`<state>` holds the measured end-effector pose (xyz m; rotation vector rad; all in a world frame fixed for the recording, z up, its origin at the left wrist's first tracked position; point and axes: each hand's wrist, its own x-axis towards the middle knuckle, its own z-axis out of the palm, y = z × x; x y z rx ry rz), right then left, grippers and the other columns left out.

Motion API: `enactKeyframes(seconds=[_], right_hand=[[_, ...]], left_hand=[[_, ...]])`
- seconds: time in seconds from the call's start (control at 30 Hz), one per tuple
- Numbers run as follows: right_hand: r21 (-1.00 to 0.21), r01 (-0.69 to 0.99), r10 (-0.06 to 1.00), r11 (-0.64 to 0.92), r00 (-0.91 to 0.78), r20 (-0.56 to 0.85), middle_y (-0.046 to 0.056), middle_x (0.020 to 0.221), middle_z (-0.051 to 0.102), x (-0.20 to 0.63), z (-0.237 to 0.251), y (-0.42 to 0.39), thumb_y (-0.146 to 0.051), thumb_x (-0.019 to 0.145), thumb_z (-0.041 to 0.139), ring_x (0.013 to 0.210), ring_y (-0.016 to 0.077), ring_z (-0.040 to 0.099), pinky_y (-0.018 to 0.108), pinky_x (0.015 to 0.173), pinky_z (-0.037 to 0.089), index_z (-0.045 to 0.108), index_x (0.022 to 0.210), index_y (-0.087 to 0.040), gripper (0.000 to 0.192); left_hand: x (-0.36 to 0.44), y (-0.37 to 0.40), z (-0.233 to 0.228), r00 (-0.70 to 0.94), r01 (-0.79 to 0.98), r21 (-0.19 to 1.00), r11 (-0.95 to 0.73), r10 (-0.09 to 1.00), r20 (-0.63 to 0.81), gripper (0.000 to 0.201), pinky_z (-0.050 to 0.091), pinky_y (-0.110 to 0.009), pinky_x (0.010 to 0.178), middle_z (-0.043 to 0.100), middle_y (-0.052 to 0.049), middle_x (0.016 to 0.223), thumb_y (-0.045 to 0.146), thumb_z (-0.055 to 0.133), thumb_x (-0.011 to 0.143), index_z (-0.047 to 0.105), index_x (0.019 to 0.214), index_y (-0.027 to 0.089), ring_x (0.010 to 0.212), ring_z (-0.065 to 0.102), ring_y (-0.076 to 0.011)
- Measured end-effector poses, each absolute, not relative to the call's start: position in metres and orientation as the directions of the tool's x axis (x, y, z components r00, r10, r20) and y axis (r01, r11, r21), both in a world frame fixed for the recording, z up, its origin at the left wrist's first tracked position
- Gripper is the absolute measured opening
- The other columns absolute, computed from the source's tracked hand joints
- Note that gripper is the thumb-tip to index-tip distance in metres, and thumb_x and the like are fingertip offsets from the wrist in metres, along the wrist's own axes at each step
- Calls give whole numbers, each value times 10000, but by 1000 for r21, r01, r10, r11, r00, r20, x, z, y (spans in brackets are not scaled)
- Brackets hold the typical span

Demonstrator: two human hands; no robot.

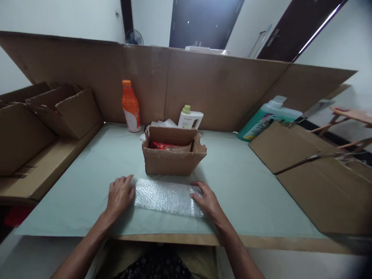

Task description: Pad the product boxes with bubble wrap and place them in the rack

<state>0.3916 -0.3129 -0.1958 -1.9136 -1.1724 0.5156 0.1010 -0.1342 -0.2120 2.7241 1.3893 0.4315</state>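
A flat folded strip of bubble wrap (pixel 168 197) lies on the table in front of me. Beside its left end is my left hand (pixel 120 193), fingers bent and thumb apart, near or touching the edge. Over the right end rests my right hand (pixel 205 199), with thumb and fingers spread on the plastic. Just beyond the wrap stands an open cardboard box (pixel 173 162). Inside it a red and brown packet (pixel 170 147) shows; the rest of the contents is hidden.
Behind the box stand an orange bottle (pixel 130 106), a white bottle with a green cap (pixel 190 117) and crumpled clear plastic (pixel 164 123). A teal liquid jug (pixel 263 120) is at the back right. Cardboard boxes (pixel 78 112) flank the left; cardboard flaps (pixel 322 190) the right. A cardboard wall (pixel 215 89) closes the back.
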Motion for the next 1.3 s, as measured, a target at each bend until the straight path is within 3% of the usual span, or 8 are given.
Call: enactKeyframes(seconds=[0.13, 0.3, 0.5, 0.6, 0.83, 0.93, 1.13, 1.3], right_hand=[[-648, 711, 841, -272, 503, 199, 122, 1256, 626, 390, -210, -323, -198, 793, 535, 1146, 286, 601, 462, 1004, 471, 648, 1196, -202, 418], [-334, 863, 772, -379, 494, 400, 180, 1501, 472, 375, -199, -327, -230, 898, 521, 1292, 393, 501, 592, 1011, 420, 596, 1318, -196, 428], [-370, 927, 977, 60, 20, 210, 143, 1505, 519, 290, -209, -275, -188, 860, 592, 1385, 315, 454, 502, 1132, 376, 509, 1452, -181, 598], [-343, 938, 987, 54, 1, 158, 134, 1553, 471, 291, -225, -282, -290, 904, 625, 1436, 313, 401, 504, 1178, 309, 485, 1478, -172, 602], [-93, 931, 897, -353, 365, 248, 159, 1510, 518, 386, -235, -355, -371, 1016, 429, 1413, 340, 436, 552, 1112, 336, 529, 1448, -176, 485], [-115, 920, 872, -375, 392, 292, 181, 1522, 496, 372, -221, -344, -353, 1019, 408, 1431, 351, 407, 562, 1114, 338, 538, 1439, -155, 483], [-323, 943, 986, 82, -30, 162, 84, 1540, 499, 324, -215, -317, -348, 956, 576, 1419, 262, 444, 487, 1145, 375, 504, 1470, -261, 527], [-445, 881, 907, -159, 309, 288, 140, 1352, 659, 379, -220, -344, -354, 989, 480, 1258, 301, 600, 518, 1029, 481, 664, 1276, -206, 372]], left_hand=[[89, -134, -211, 576, 773, 134, -620, 775, 261, 440, 477, -446, 867, 678, -145, 1093, 186, 510, 888, 558, 1325, 170, 1004, 609, -306], [88, -151, -190, 573, 691, 155, -706, 665, 480, 481, 437, -556, 1027, 531, -224, 1385, 257, 563, 913, 492, 1379, 167, 1296, 499, -386], [120, -182, -214, 877, 249, 242, -938, 324, 354, 660, 361, -464, 1169, 410, -178, 1577, 324, 506, 977, 254, 1571, 183, 1471, 377, -290], [93, -168, -240, 904, 329, 173, -928, 363, 227, 652, 280, -463, 1211, 381, -138, 1604, 426, 479, 994, 286, 1576, 203, 1481, 367, -277], [34, -146, -246, 807, 519, 23, -854, 499, 315, 584, 207, -475, 1224, 412, -103, 1591, 398, 402, 1027, 302, 1573, 216, 1505, 320, -264], [61, -154, -235, 748, 556, 86, -827, 542, 384, 538, 244, -502, 1209, 397, -131, 1597, 353, 374, 1038, 350, 1551, 195, 1523, 275, -278], [98, -176, -237, 919, 308, 167, -936, 339, 204, 537, 279, -547, 1206, 416, -84, 1592, 426, 474, 1004, 414, 1519, 287, 1483, 359, -296], [78, -160, -236, 821, 342, 467, -815, 501, 273, 462, 409, -513, 1152, 501, -81, 1533, 358, 460, 1009, 491, 1464, 291, 1439, 435, -285]])
